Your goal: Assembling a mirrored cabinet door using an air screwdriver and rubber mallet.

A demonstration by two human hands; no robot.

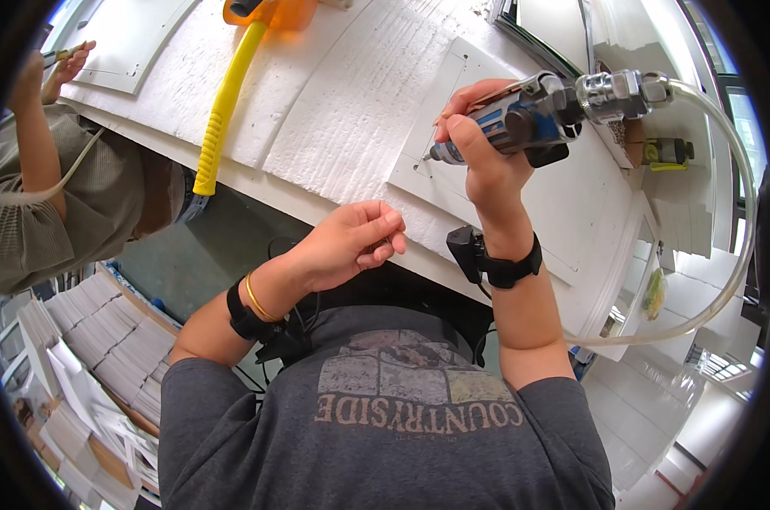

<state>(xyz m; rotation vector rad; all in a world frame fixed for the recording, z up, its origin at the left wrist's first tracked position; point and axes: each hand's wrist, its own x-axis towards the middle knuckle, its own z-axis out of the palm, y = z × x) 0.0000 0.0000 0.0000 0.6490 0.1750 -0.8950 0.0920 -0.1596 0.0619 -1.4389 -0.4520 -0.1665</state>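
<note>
My right hand (pixel 497 166) is wrapped round an air screwdriver (pixel 521 115), a blue and silver tool with a clear air hose (pixel 736 161) fixed to its back end. The tool's tip points down at the left part of a flat white panel (pixel 478 183), close to a small hole or screw there; whether it touches, I cannot tell. Over the table's front edge, my left hand (pixel 355 242) is closed, thumb against the curled fingers. Something tiny may show between those fingers, too small to name.
White foam sheets (pixel 317 127) cover the table. A yellow-handled tool (pixel 223 119) lies by an orange translucent container (pixel 287 15). At left a co-worker's hand (pixel 72 64) is over another white panel (pixel 125 42). Stacked white sheets (pixel 104 331) stand behind left; a green-and-black object (pixel 667 151) lies right.
</note>
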